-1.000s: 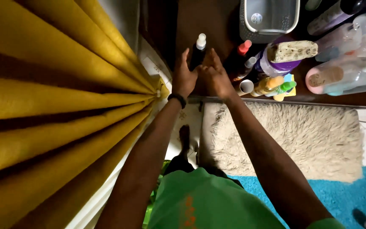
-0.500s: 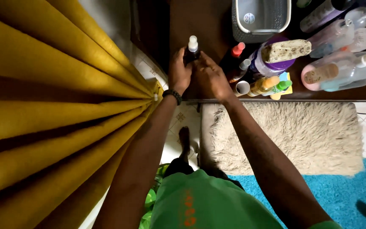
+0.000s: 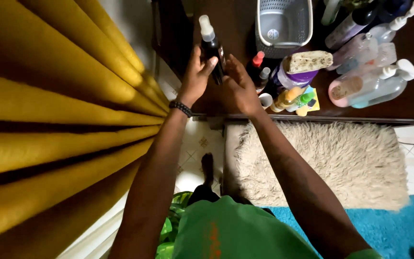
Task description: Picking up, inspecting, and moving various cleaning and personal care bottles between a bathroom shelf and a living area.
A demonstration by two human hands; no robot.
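A dark spray bottle [image 3: 212, 48] with a white cap is held over the dark wooden table [image 3: 235, 29], tilted with its cap toward the far left. My left hand [image 3: 196, 76] grips its left side, thumb and fingers around the body. My right hand [image 3: 238, 86] cups the bottle's lower end from the right. A black bead bracelet [image 3: 180, 108] sits on my left wrist.
A grey plastic basket [image 3: 283, 24] stands behind the hands. Several bottles, a sponge-topped purple jar [image 3: 298, 67] and clear pump bottles [image 3: 370, 84] crowd the table's right side. Yellow curtain [image 3: 58, 120] hangs at left. A cream shaggy rug [image 3: 331, 163] and blue rug lie below.
Both hands have lifted the dark bottle and tipped it toward the far left; the view has shifted slightly so the table items sit lower and left.
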